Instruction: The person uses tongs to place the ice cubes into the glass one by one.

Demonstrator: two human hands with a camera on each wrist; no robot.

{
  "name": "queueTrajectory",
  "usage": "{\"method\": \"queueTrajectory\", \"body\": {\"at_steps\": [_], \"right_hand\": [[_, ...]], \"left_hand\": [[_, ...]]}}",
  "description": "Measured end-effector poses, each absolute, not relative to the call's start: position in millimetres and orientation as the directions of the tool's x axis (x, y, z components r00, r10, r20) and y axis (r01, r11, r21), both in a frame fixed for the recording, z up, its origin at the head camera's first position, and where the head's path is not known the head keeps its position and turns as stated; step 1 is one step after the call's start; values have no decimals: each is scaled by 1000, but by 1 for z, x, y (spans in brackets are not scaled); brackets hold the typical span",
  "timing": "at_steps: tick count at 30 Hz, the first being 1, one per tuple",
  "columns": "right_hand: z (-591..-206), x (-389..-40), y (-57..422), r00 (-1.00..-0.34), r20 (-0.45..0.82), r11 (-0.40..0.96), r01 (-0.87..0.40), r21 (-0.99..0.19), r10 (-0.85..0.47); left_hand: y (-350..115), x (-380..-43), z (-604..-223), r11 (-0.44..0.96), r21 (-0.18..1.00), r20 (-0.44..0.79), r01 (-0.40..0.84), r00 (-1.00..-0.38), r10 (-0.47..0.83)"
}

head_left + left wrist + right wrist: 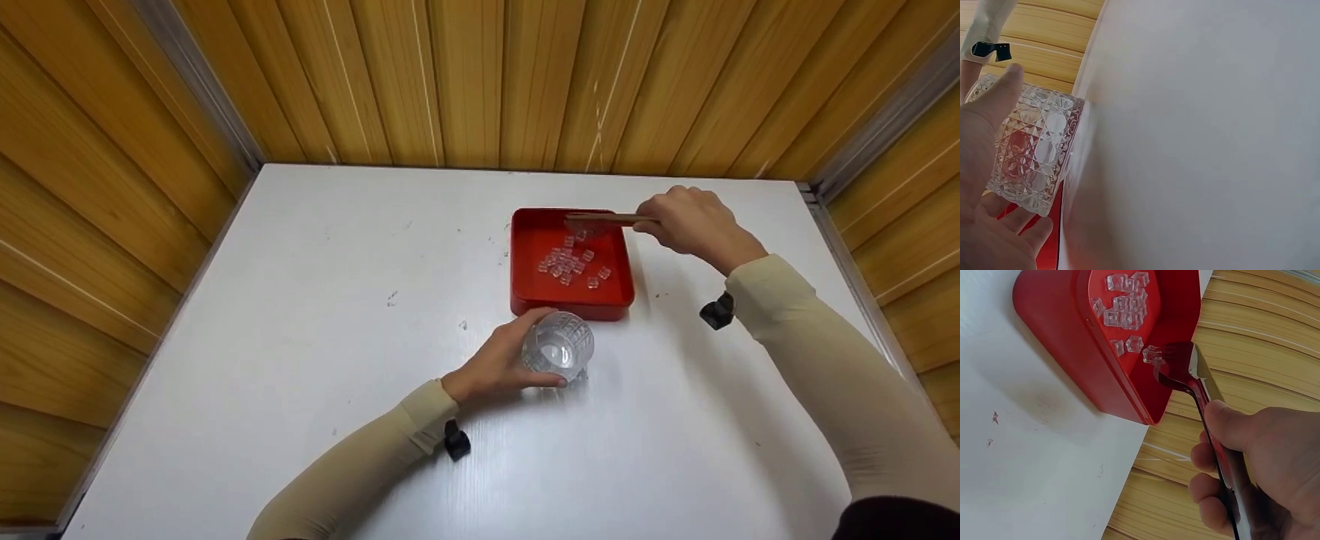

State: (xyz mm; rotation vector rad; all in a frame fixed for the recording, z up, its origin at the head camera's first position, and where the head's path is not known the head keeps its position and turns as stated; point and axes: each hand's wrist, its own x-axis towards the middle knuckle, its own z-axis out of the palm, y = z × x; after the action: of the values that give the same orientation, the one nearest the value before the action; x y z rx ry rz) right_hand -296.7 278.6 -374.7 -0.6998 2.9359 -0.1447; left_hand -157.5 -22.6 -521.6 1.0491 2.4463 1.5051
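My left hand [501,360] holds a clear cut-pattern drinking glass [559,346], thumb on one side and fingers on the other. In the left wrist view the patterned wall of the glass [1039,149] shows close up, its base at or near the table. Metal tongs [1204,394] are gripped by my right hand [694,221]. Their toothed tip reaches into a red square box [574,310], beside a clear ice cube [1151,355]; whether the tips clasp that cube I cannot tell. Several more clear cubes [561,264] lie on the box floor.
Both hands work over a white table [337,300] with small dark scuffs. Wood-look panels [465,82] stand at the back and sides. The glass is just in front of the box's near wall.
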Motion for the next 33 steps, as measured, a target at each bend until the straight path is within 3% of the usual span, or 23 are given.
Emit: {"method": "queueTrajectory", "body": {"at_steps": [33], "right_hand": [[-352,-265,297,-855,140,849,-516,-116,-500]], "left_hand": [[-27,-161,-519,300,826,245,478,-782,573]]}}
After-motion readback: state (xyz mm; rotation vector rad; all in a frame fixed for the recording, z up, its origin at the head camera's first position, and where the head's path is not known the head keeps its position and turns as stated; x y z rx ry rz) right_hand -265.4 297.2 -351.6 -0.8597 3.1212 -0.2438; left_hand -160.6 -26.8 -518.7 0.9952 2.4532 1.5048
